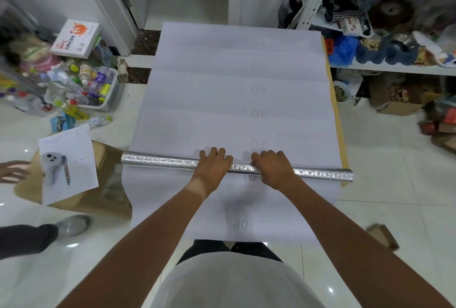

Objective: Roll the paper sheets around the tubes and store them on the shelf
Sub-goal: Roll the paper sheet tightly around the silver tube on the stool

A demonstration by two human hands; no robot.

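bare floor tiles [385, 159] right of sheet, cardboard box [108, 157] and bottle bin [108, 100] crowding left

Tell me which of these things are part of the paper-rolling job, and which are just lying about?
Part of the job:
- silver tube
- white paper sheet
- left hand and right hand, both on the tube
- shelf

Just lying about:
- bin of bottles
- orange-and-white box
- printed page on cardboard
- blue bag

Bare forearms, white top, seemingly dark trousers
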